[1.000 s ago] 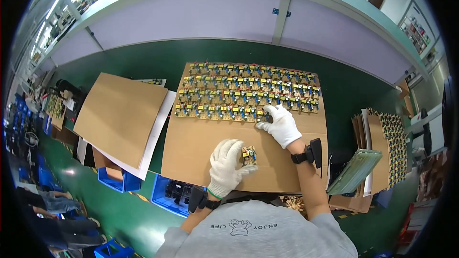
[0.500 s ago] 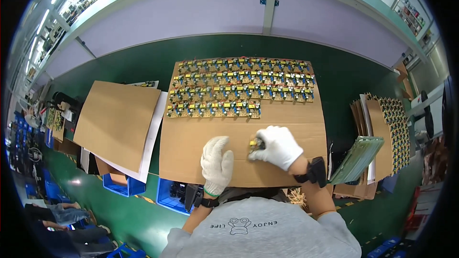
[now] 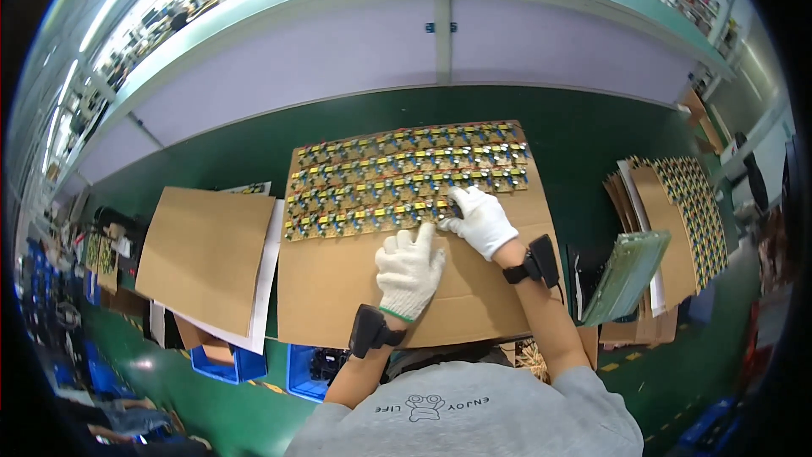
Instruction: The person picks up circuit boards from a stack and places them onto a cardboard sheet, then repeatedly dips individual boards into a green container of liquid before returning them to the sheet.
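Cardboard sheet carrying circuit boards
Four tight rows begin beside the left edge; the nearest stops well short of the right edge.

The gloved right hand has its thumb and fingers about a small circuit board at the right end of the front row, while the gloved left hand points its index finger at that row's near edge. The rows of circuit boards cover the far part of a cardboard sheet, its near part bare. Stacked cardboard lies to the left, greenish panels lean on the right, and a long bench runs across beyond the green floor.
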The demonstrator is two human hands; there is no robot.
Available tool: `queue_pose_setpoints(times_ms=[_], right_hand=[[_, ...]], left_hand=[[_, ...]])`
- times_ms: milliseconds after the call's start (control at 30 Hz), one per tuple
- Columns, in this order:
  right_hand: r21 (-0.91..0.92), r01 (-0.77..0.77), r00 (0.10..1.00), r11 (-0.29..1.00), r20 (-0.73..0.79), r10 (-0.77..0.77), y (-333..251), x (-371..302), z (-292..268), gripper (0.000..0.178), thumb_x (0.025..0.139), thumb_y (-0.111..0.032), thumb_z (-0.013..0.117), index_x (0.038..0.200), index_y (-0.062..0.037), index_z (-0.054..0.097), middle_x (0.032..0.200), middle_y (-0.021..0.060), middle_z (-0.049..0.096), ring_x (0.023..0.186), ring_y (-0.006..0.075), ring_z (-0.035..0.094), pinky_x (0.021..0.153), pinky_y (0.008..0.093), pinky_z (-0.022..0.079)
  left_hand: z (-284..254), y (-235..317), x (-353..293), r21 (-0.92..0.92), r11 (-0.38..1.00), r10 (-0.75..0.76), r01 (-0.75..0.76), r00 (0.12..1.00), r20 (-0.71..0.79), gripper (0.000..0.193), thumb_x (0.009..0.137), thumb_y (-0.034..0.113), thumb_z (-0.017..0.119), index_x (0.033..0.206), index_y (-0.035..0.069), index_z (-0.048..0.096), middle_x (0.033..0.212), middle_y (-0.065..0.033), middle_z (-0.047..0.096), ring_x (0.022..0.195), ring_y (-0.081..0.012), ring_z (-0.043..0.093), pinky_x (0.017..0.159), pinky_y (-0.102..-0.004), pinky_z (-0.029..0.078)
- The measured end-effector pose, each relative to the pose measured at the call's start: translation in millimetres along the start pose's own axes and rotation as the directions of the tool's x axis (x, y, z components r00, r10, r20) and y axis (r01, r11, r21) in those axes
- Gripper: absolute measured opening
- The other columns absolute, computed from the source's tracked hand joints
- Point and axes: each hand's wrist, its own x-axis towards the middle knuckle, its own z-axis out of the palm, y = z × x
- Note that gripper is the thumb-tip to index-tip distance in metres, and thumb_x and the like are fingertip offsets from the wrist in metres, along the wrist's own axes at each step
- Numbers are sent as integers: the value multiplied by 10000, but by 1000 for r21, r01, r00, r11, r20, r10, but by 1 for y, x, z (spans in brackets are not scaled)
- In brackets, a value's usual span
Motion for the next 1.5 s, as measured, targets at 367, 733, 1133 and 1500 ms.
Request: queue_pose_setpoints(times_ms=[367,733,1133,1500], right_hand=[[-127,-227,850,966,-510,133,61,-79,-66,662,808,-429,691,1267,17,516,1193,211,582,1085,360,568,949,415,448],[2,-993,82,121,-724,685,283,-343,-181,663,754,-538,677,1182,-39,598,1136,197,630,1052,339,604,892,416,478],[-79,-989,-54,-124,-587,808,437,-388,-264,791,761,-813,456,776,-67,717,713,182,683,694,343,670,606,462,492],[715,-651,235,256,-131,963,406,-383,-221,265,733,-190,824,877,-6,699,754,59,692,618,143,651,529,310,505]], left_hand=[[12,-3,-7,2,991,134,-134,986,-94,396,778,238,713,1121,72,605,898,-148,585,842,-347,555,747,-463,456],[21,18,-11,-135,983,-128,120,991,-46,130,804,123,666,881,42,600,806,-136,612,773,-323,581,698,-437,462],[49,140,-6,-179,968,170,-173,985,-31,118,803,155,679,869,82,613,787,-96,602,780,-307,567,727,-426,440],[58,157,-1,-209,959,182,-190,982,-56,89,817,131,671,849,75,610,763,-96,594,729,-293,563,698,-401,430]])
